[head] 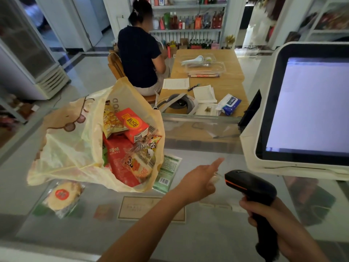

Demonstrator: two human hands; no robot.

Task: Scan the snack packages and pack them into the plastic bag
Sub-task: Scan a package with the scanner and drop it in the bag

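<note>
A yellow plastic bag [75, 148] stands open on the glass counter [188, 233], holding several snacks, among them an orange box [132, 123] and a red packet [120, 161]. A green package [167, 173] lies flat beside the bag's right side. A round wrapped cake [63, 197] lies in front of the bag at the left. My left hand [200, 180] pinches a small clear-wrapped snack [216, 178] right in front of the scanner's nose. My right hand [264, 212] grips the black barcode scanner [251, 184] by its handle.
A white checkout terminal with a lit screen [309, 104] stands at the right of the counter. Behind the counter is a wooden table [205, 72] with papers, a headset and wipes. A person in a dark shirt [139, 55] sits there, back turned.
</note>
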